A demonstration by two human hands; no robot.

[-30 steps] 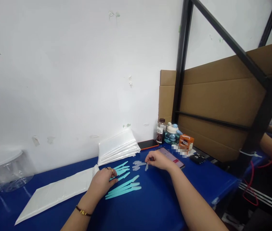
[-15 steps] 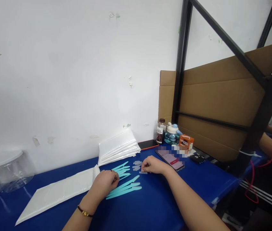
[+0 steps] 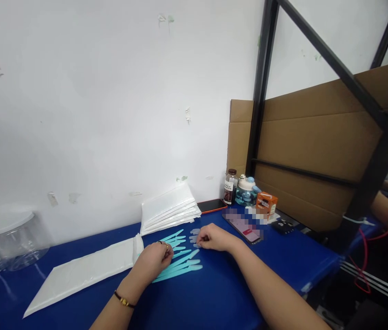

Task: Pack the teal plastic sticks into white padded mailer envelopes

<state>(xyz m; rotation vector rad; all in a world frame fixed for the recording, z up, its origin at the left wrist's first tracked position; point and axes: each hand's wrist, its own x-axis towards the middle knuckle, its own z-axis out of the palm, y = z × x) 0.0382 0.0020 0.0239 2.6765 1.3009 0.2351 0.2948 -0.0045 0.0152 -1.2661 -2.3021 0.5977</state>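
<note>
On the blue desk (image 3: pixel 221 293), see a long white mailer (image 3: pixel 87 270) lying flat. Next, note the left hand (image 3: pixel 152 262), curled over fanned teal sticks (image 3: pixel 180 270), and the right hand (image 3: pixel 214 237), bunched against small clear pieces (image 3: pixel 193 238); cannot tell if gripping in either. Judge the sticks light, stiffish; take mid-length. Judge the pieces light, slippery; pinch by the sides.

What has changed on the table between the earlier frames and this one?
The right hand has moved left, off the pink-screened phone, and the small translucent piece at its fingertips has shifted left too. The left hand has edged slightly right over the teal tools. Any grip change is unclear. The envelope stack and bottles stayed put.
</note>
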